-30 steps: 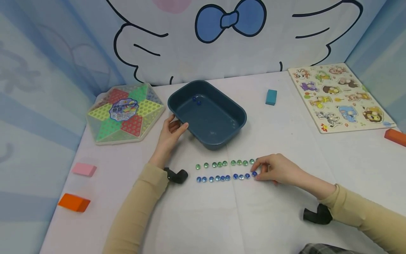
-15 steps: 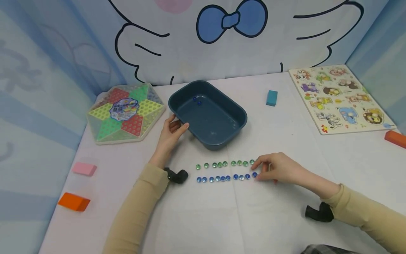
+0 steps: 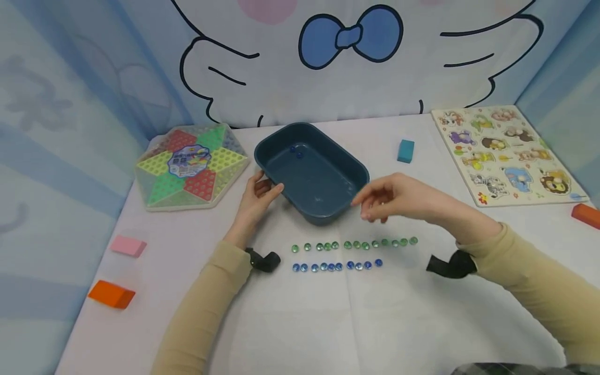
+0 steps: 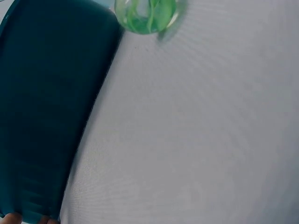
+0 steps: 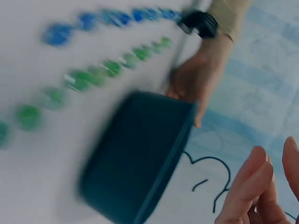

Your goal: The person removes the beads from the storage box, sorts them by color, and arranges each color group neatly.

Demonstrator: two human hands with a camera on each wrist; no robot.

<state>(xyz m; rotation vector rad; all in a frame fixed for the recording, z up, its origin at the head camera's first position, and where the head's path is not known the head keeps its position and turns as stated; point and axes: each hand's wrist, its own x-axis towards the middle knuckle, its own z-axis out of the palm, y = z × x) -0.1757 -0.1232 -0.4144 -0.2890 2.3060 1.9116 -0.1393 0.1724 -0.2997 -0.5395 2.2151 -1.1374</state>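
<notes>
My left hand [image 3: 253,205] grips the left edge of a dark blue plastic basin [image 3: 316,182], thumb on the near side. Two blue glass marbles [image 3: 296,152] lie inside the basin toward its far left. My right hand [image 3: 398,198] hovers by the basin's near right corner, fingers loosely bent, with nothing seen between them; the right wrist view shows its fingertips [image 5: 258,154]. In front of the basin runs a row of green marbles [image 3: 366,246]. A shorter row of blue marbles [image 3: 332,267] lies closer to me. One green marble [image 4: 145,14] looms large in the left wrist view.
A hexagonal game box [image 3: 192,169] stands left of the basin. Pink [image 3: 128,246] and orange [image 3: 112,294] blocks lie at the left edge. At the right are a teal block [image 3: 405,151], an animal puzzle board [image 3: 511,156] and a red-orange block [image 3: 586,215].
My right hand has left the right end of the blue row and risen away from me to the basin's corner, uncovering the green row's end. My left hand keeps its hold.
</notes>
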